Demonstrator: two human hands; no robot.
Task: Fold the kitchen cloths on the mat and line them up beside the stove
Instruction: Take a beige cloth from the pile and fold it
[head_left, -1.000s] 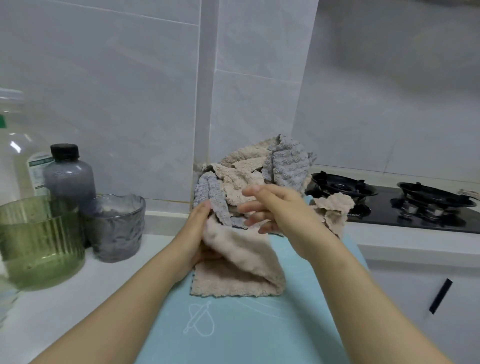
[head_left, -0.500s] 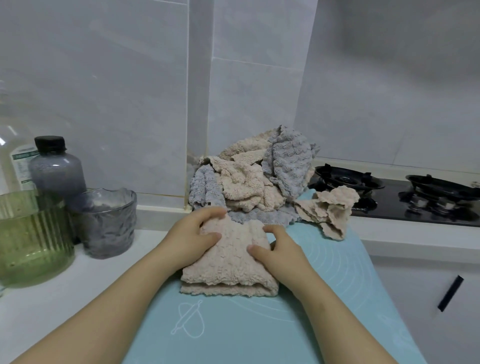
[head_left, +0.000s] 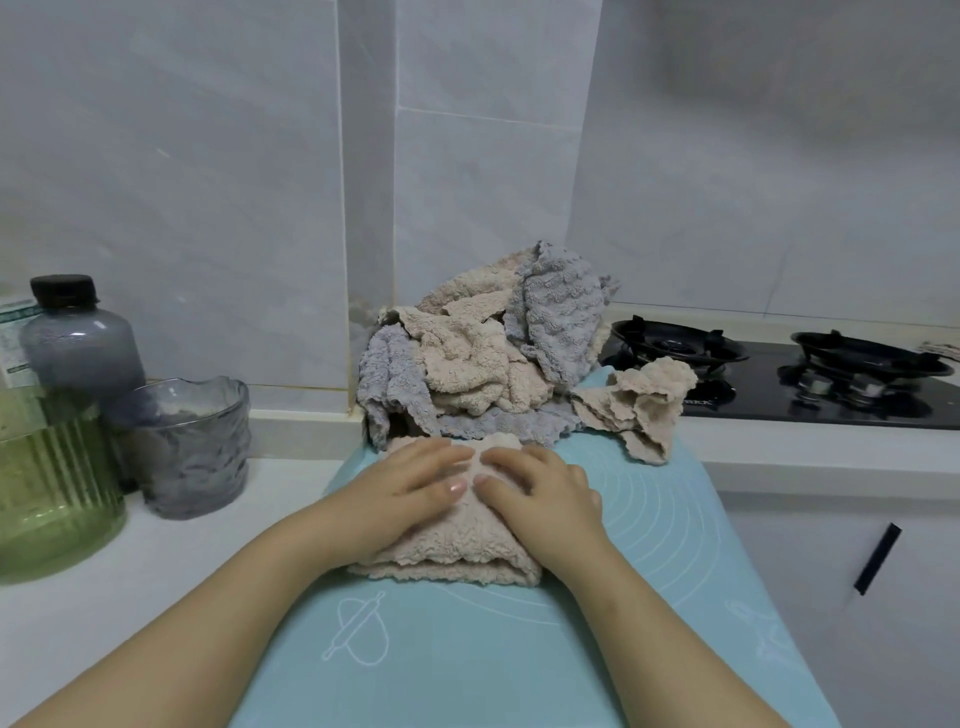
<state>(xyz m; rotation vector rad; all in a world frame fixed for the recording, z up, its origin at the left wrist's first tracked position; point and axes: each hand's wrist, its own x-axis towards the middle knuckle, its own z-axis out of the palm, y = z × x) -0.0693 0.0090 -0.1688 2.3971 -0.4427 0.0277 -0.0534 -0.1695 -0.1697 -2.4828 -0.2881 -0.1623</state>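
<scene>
Fingers (head_left: 441, 460) of both my hands lie straight and flat, holding nothing, pressing down on the folded beige cloth (head_left: 457, 553). My left hand (head_left: 405, 488) covers its left half and my right hand (head_left: 545, 493) its right half, and the two hands nearly meet over the middle. The cloth lies in layers on the light blue mat (head_left: 467, 654), toward the mat's far end, with its scalloped edges stacked on the side nearest me.

Just behind it is the heap of unfolded cloths (head_left: 467, 364), beige and grey mixed, piled against the corner of the tiled wall. One crumpled beige cloth (head_left: 644, 405) lies apart from the heap at the mat's far right corner, just beside the black stove (head_left: 779, 400), which shows two burners on my right.

On the white bench (head_left: 104, 597) to my left stand a grey glass cup (head_left: 192, 452), a ribbed green glass jar (head_left: 47, 493) just beside it, and behind them a grey bottle (head_left: 78, 343) with a black cap. Below the stove, a white cabinet door carries a black handle (head_left: 878, 558).
</scene>
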